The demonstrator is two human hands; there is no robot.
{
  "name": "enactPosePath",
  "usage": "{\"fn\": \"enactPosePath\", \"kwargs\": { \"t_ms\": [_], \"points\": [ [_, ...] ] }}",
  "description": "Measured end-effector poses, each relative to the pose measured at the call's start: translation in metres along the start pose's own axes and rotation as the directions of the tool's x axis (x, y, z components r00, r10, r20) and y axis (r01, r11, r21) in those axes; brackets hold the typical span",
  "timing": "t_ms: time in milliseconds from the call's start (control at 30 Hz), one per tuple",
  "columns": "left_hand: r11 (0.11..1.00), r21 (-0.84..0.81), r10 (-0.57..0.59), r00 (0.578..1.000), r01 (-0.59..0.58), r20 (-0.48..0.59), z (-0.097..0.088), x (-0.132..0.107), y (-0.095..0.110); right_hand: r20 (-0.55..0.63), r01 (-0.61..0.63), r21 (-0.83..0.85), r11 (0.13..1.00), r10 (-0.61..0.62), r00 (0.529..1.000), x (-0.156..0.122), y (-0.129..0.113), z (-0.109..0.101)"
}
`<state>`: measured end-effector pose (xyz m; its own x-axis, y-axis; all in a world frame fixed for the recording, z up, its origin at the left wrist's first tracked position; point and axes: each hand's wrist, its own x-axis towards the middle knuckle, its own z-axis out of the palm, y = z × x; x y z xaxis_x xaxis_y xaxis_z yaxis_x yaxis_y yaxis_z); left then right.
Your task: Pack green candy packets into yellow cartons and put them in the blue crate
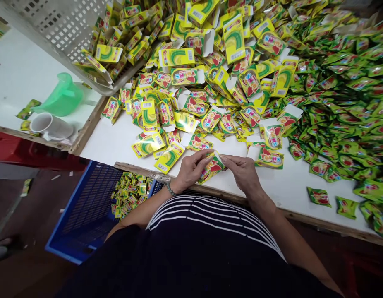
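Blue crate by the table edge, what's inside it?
The blue crate holds a heap of small yellow and green packets; the crate floor beneath them is covered.

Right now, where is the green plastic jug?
In the head view, the green plastic jug lies on the white table at upper left, above a white cup and beside a white crate.

The cartons (pixel 175 58) across the top of the frame are yellow with green arcs and red lettering. The shirt (pixel 210 215) at bottom centre is black with white stripes. The crate (pixel 76 248) at lower left is blue, the basket (pixel 49 25) at upper left white, and the jug (pixel 63 97) beside it pale green.
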<state>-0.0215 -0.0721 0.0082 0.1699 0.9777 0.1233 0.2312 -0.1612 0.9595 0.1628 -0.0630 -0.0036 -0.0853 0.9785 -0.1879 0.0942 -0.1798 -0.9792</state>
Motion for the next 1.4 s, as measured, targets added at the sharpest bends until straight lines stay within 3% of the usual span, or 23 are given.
{"fn": "enactPosePath", "kwargs": {
  "t_ms": [233,333,567,700,800,900,967,1000,1067,1133,1200,1233,1300,1400],
  "points": [
    [1.0,-0.001,0.0,1.0,0.0,0.008,-0.001,0.001,0.0,-0.018,0.134,-0.117,0.984,-0.137,0.99,-0.005,-0.006,0.003],
    [0.999,-0.031,-0.026,1.0,0.026,0.002,0.0,0.001,0.0,0.035,0.238,-0.203,0.95,-0.236,0.971,-0.01,-0.008,0.004],
    [0.997,-0.009,-0.074,0.997,0.074,-0.031,0.0,-0.001,-0.003,0.122,0.526,-0.47,0.709,-0.538,0.834,-0.017,-0.004,0.012],
    [0.992,-0.064,-0.107,0.994,0.108,0.022,0.001,-0.004,-0.003,0.107,0.552,-0.444,0.706,-0.57,0.815,-0.015,-0.002,0.018],
    [0.978,-0.164,-0.126,0.992,0.128,0.023,-0.002,-0.006,0.0,0.151,0.611,-0.433,0.663,-0.614,0.774,-0.012,-0.004,0.027],
    [0.984,-0.066,-0.17,0.985,0.168,-0.025,-0.029,-0.014,0.009,0.276,0.681,-0.369,0.633,-0.625,0.73,-0.008,-0.006,0.041],
    [0.963,0.167,-0.201,0.976,0.213,-0.083,-0.065,-0.025,0.02,0.393,0.722,-0.315,0.616,-0.608,0.69,-0.002,-0.008,0.053],
    [0.912,0.324,-0.217,0.966,0.252,-0.142,-0.088,-0.032,0.026,0.454,0.743,-0.307,0.595,-0.595,0.664,0.001,-0.009,0.059],
    [0.697,0.575,-0.24,0.895,0.429,-0.376,-0.136,-0.046,0.036,0.57,0.787,-0.35,0.507,-0.552,0.609,0.01,-0.011,0.074],
    [0.407,0.707,-0.224,0.814,0.578,-0.536,-0.176,-0.056,0.039,0.684,0.831,-0.412,0.374,-0.476,0.553,0.019,-0.014,0.091],
    [0.182,0.794,-0.203,0.812,0.581,-0.548,-0.198,-0.059,0.032,0.772,0.865,-0.436,0.247,-0.391,0.5,0.028,-0.016,0.105],
    [0.136,0.831,-0.214,0.835,0.54,-0.508,-0.202,-0.056,0.025,0.798,0.875,-0.441,0.201,-0.358,0.485,0.031,-0.017,0.111],
    [0.188,0.892,-0.269,0.895,0.41,-0.355,-0.196,-0.045,0.006,0.814,0.873,-0.466,0.139,-0.318,0.486,0.037,-0.019,0.115],
    [0.412,0.867,-0.286,0.943,0.282,-0.171,-0.165,-0.02,-0.018,0.762,0.811,-0.575,0.104,-0.293,0.578,0.041,-0.017,0.104]
  ]
}}
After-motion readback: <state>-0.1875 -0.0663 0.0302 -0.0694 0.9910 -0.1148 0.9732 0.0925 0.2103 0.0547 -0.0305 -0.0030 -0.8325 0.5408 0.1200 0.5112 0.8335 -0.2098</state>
